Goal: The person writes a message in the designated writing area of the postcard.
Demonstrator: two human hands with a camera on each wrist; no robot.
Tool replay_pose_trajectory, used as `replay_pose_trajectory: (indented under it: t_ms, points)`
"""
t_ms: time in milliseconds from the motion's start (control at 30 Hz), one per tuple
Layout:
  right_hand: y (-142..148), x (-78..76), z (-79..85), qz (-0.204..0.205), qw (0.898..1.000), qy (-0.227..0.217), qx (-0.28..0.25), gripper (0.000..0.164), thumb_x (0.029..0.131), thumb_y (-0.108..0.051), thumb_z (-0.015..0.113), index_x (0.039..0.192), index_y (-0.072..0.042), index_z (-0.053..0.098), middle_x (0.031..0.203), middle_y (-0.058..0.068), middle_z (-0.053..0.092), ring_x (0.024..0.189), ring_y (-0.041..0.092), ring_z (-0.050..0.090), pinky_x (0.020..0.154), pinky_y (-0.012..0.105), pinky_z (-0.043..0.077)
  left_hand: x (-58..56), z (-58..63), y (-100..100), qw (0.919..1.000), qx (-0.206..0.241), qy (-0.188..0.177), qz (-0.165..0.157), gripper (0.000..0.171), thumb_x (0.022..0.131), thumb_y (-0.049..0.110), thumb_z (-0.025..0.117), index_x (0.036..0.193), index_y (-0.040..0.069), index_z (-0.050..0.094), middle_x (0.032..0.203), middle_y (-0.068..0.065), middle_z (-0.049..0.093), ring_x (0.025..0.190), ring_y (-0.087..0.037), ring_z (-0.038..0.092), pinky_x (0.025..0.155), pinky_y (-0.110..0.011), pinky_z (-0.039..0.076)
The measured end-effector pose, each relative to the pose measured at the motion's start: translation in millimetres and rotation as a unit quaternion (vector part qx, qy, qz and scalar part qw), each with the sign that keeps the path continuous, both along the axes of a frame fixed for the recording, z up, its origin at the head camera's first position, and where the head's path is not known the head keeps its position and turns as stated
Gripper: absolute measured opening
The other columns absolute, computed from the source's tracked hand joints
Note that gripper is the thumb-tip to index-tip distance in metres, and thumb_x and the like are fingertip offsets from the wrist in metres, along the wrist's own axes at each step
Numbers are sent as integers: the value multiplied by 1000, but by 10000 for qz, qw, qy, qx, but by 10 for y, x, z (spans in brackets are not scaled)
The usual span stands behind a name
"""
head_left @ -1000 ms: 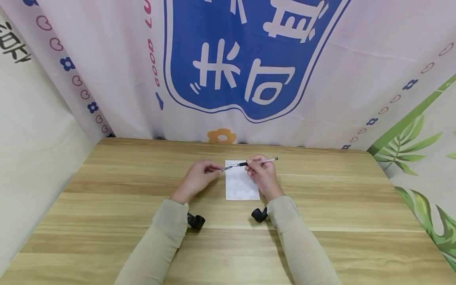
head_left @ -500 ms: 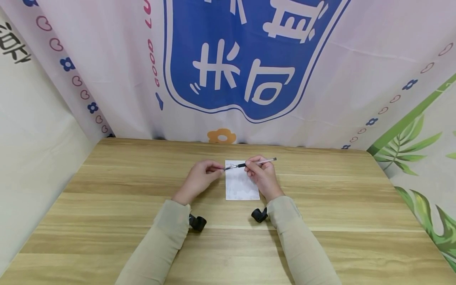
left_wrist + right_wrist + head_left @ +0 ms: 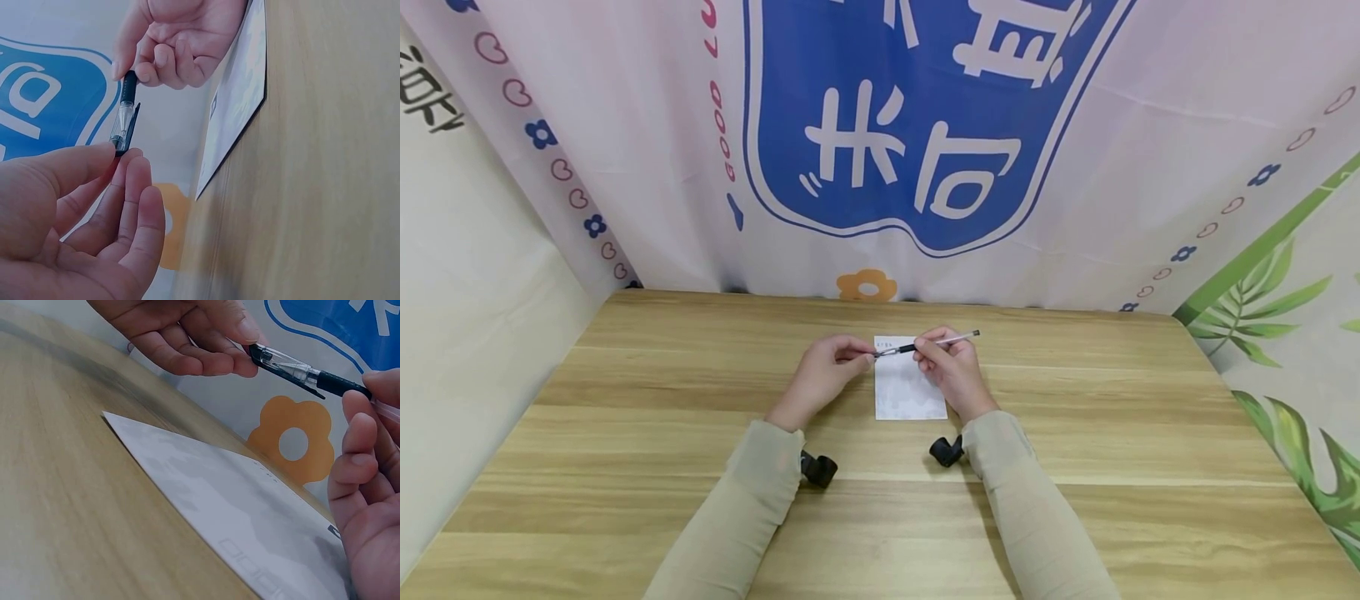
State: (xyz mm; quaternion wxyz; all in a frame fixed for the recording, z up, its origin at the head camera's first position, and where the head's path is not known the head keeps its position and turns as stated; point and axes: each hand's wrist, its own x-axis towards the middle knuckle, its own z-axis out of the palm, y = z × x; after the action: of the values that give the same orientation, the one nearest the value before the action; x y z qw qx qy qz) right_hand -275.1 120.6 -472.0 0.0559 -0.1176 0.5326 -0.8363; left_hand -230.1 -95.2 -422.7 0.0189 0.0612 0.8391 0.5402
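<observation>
Above the white paper (image 3: 910,392), a gel pen (image 3: 340,383) with a clear barrel and black grip is held between the two hands. My right hand (image 3: 953,371) pinches it at the black grip, thumb against the fingers. With thumb and fingertips, my left hand (image 3: 827,371) pinches the dark end of a clear pen cap (image 3: 257,355). The cap sits around the pen's tip, its black clip (image 3: 134,122) running along the side. In the right wrist view the pen slants down to the right. The left hand's other fingers are loosely bent beneath the cap.
The paper lies on the wooden table (image 3: 625,467), with faint printed boxes and small characters on it. A black wrist camera (image 3: 818,469) shows at the left sleeve and another wrist camera (image 3: 946,452) at the right. A printed curtain (image 3: 662,208) hangs behind the table.
My left hand has shifted slightly right, bringing the cap over the pen's tip. The pen has slid slightly left in the right hand's grip, which otherwise stays almost in place.
</observation>
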Motion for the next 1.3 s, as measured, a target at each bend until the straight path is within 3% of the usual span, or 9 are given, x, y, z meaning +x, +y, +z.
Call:
replay_pose_trajectory:
  t_ms: [333, 567, 667, 900, 1300]
  points:
    - [0, 20, 28, 37, 10000, -55, 47, 4, 96, 7, 58, 95, 11, 59, 77, 11, 67, 65, 14, 57, 61, 22, 50, 7, 4, 14, 10000, 54, -25, 6, 14, 98, 13, 69, 108, 6, 74, 102, -7, 74, 97, -22, 68, 88, -40, 54]
    - [6, 16, 38, 69, 9999, -77, 44, 11, 96, 6, 58, 98, 16, 55, 78, 11, 67, 65, 14, 57, 62, 22, 50, 16, 16, 18, 9999, 115, -64, 39, 13, 98, 13, 69, 108, 5, 74, 103, -8, 75, 96, -22, 69, 87, -39, 55]
    - [7, 11, 33, 106, 9999, -94, -6, 5, 97, 7, 57, 95, 10, 59, 77, 10, 67, 65, 14, 58, 62, 22, 50, 22, 18, 17, 9999, 139, -79, 46, 13, 98, 13, 70, 108, 5, 74, 103, -8, 75, 96, -21, 70, 87, -39, 56]
    - [7, 6, 29, 299, 9994, -89, -168, 27, 98, 9, 51, 85, -9, 67, 76, 6, 68, 63, 11, 58, 60, 19, 50, 27, 14, 14, 9994, 311, -80, 98, 13, 97, 14, 71, 106, 5, 73, 101, -8, 74, 93, -20, 69, 85, -36, 56]
    - [20, 16, 25, 572, 9978, -169, -302, 28, 98, 10, 52, 85, -9, 67, 77, 7, 68, 67, 11, 60, 60, 17, 50, 31, -7, 9, 9980, 607, -93, 169, 11, 97, 10, 70, 104, 2, 73, 101, -10, 73, 92, -21, 68, 84, -34, 57]
